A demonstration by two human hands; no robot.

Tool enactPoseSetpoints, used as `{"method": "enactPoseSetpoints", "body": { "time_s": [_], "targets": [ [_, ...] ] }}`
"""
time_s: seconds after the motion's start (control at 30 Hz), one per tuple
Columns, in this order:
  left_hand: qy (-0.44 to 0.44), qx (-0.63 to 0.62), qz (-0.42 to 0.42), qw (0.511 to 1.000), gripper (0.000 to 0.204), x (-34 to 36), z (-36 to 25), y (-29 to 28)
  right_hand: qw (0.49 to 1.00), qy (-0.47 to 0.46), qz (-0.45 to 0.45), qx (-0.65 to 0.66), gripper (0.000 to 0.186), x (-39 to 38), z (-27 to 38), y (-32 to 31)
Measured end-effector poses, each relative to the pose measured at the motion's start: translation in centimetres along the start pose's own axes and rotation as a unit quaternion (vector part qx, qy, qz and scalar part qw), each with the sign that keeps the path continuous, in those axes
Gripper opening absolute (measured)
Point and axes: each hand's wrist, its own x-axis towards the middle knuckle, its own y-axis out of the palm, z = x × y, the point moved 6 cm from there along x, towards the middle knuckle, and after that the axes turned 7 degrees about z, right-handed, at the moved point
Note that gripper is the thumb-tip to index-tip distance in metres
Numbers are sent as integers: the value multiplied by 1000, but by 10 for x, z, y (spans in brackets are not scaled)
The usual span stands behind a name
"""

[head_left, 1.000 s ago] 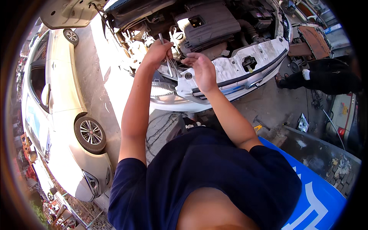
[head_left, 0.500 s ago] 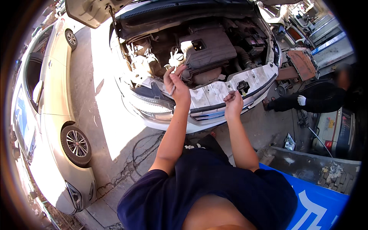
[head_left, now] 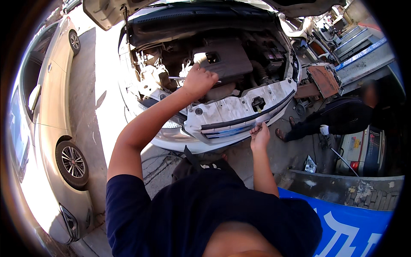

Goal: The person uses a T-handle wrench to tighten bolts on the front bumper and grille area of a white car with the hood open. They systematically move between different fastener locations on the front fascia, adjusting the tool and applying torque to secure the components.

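Observation:
My left hand (head_left: 200, 82) is closed around a slim silver metal rod (head_left: 176, 78), which lies crosswise and sticks out past the fist. Its exact kind does not show. The fist is above the front of an open engine bay, near the black plastic engine cover (head_left: 231, 59). My right hand (head_left: 260, 137) is curled shut just in front of the car's bare white front panel (head_left: 231, 109). Whatever its fingers hold, if anything, is hidden. Between the hands, the panel has a dark latch opening (head_left: 258, 103).
A raised bonnet (head_left: 99, 13) hangs over the bay. A beige car (head_left: 53, 103) stands at the left. At the right, a person in dark clothes (head_left: 342, 113) wears a white glove beside a long pole. A blue sign (head_left: 308, 203) lies near me at lower right.
My left hand has swung up and over the engine bay, turning the rod from steep to nearly level. The right hand has dropped slightly nearer to me. The whole view has shifted.

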Motion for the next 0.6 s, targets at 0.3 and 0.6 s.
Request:
{"method": "enactPoseSetpoints", "body": {
  "time_s": [0.3, 0.6],
  "targets": [
    [-264, -459, -498, 687, 26, -57, 25, 24, 998, 21, -53, 8, 29, -4, 4, -34],
    [-147, -379, 214, 888, 16, -1, 30, 33, 998, -27, -27, -53, 25, 3, 25, -39]
  ]
}}
